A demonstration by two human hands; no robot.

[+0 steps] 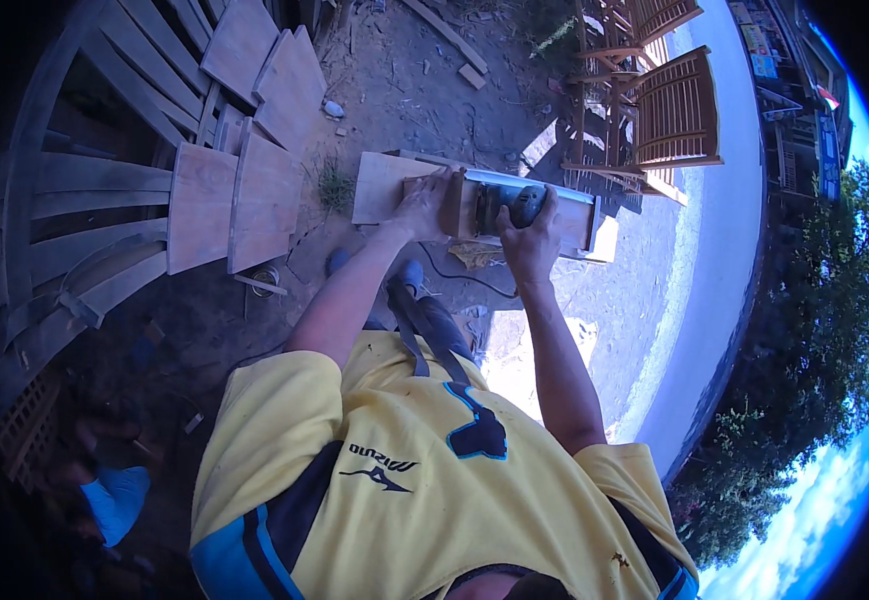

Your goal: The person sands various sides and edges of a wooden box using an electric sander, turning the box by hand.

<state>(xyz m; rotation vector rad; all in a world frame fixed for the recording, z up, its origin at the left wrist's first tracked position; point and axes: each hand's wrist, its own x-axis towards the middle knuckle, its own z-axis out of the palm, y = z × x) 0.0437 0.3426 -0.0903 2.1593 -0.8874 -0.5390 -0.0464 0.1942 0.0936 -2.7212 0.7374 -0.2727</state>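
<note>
My right hand (532, 235) is wrapped around a dark, rounded power tool (527, 205), whose exact kind I cannot make out. The tool sits over a long wooden piece (577, 222) with a pale bluish strip along its far side. To its left, my left hand (425, 210) grips a brown wooden block (452, 207), its fingers over the far edge. Both rest on a light wooden board (375, 190) in front of me. The tool's underside is hidden by my hand and the wood.
A dark cord (470, 287) curves below the board. Flat wooden panels (273, 200) lean on slatted wooden frames (105, 190) at left. Slatted wooden chairs (677, 108) stand far right beside a road (720, 250). Another person in a blue garment (117, 503) is low at left.
</note>
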